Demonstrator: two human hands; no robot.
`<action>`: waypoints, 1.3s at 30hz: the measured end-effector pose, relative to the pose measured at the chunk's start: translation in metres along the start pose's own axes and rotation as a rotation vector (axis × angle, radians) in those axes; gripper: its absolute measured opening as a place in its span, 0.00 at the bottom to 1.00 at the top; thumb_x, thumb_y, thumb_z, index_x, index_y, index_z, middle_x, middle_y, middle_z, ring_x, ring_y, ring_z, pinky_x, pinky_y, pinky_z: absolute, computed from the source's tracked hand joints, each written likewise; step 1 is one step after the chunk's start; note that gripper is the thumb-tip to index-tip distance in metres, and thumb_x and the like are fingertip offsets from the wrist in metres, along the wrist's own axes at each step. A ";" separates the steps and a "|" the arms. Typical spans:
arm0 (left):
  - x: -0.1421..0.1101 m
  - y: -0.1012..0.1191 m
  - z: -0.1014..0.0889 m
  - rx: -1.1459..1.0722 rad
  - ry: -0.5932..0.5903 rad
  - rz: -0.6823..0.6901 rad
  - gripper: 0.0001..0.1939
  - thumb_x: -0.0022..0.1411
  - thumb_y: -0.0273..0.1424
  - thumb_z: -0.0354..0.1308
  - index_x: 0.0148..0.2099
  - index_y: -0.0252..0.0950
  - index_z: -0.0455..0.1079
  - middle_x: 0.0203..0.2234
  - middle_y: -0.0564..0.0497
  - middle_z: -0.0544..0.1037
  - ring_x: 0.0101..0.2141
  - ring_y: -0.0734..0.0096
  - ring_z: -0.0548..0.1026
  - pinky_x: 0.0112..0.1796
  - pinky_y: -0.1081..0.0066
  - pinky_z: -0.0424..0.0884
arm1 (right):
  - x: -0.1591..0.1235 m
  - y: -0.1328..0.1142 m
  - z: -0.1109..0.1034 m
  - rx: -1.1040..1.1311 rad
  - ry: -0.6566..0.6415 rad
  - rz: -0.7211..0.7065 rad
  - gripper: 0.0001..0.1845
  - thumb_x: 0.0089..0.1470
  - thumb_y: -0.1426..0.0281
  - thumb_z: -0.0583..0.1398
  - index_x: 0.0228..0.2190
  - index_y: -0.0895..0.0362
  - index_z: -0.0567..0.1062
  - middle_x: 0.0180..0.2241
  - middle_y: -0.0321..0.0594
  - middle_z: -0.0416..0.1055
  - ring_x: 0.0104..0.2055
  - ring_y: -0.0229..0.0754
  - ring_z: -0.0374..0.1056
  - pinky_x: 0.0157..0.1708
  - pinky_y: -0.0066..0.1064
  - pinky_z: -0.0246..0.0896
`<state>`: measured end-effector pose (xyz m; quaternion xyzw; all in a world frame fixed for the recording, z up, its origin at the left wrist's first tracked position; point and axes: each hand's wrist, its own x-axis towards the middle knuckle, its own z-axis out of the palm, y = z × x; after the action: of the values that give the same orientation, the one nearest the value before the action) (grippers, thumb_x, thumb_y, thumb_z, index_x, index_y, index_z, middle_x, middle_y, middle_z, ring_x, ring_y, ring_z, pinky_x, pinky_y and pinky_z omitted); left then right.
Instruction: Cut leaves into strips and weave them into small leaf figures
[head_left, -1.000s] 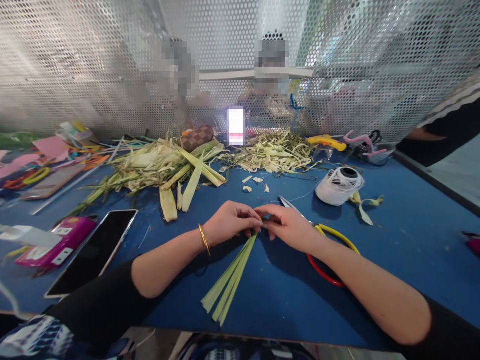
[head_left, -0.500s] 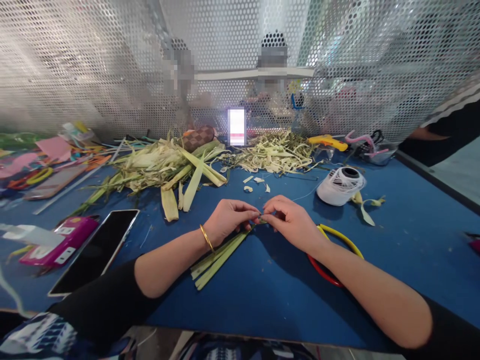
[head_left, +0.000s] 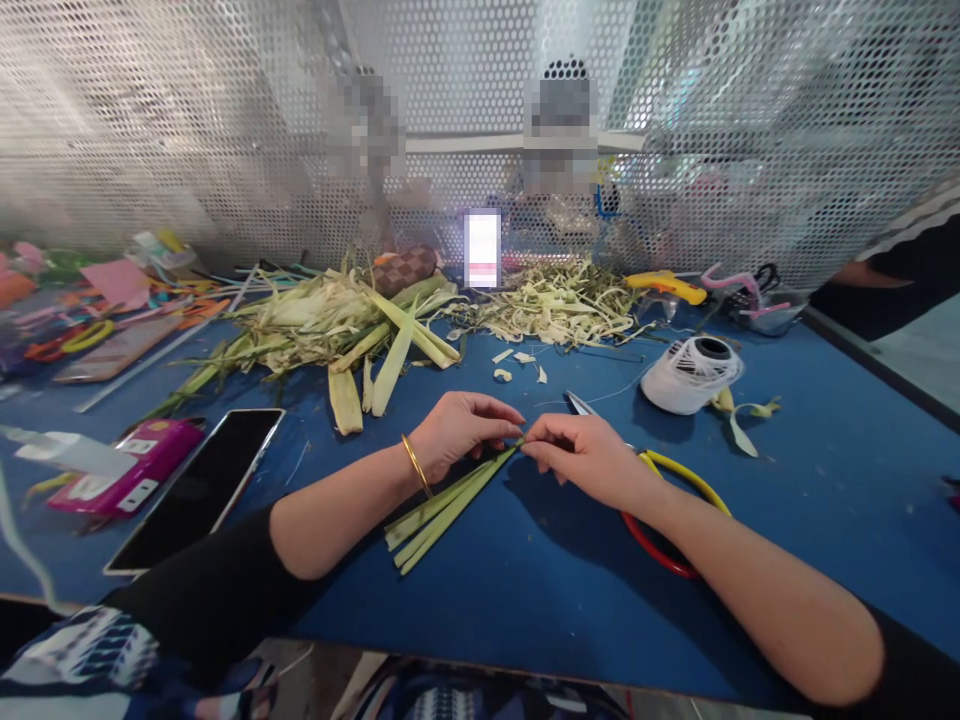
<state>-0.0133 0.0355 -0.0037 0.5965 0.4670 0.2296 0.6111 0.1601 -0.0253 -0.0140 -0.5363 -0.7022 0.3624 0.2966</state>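
My left hand, with a gold bangle at the wrist, is closed with its thumb and fingers at the narrow end of a bundle of green leaf strips. The wide ends of the strips fan out toward me over the blue table. Facing it, my right hand pinches the tip of the same bundle. Scissors with a yellow and a red handle lie partly hidden under my right hand and forearm. A white thread spool stands beyond, its thin thread trailing left toward my hands.
Piles of dry husk leaves and shredded strips lie along the perforated metal screen. A yellow-handled tool is at the back right. At left are a dark phone, a magenta tissue pack and craft scraps.
The fingertips of my two hands have shifted slightly, and the right hand sits a little lower. More of the strips' narrow end and the scissors' blade tip now show.
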 end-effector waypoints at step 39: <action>-0.004 -0.018 0.016 0.562 0.352 0.704 0.06 0.54 0.25 0.60 0.36 0.38 0.73 0.28 0.55 0.81 0.29 0.75 0.77 0.32 0.76 0.69 | 0.009 0.016 0.007 0.240 0.093 0.036 0.08 0.51 0.66 0.58 0.33 0.55 0.76 0.28 0.35 0.75 0.27 0.38 0.73 0.31 0.30 0.68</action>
<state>-0.0071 0.0203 -0.0219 0.8123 0.3771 0.3849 0.2231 0.1609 -0.0148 -0.0312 -0.5257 -0.6294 0.4238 0.3845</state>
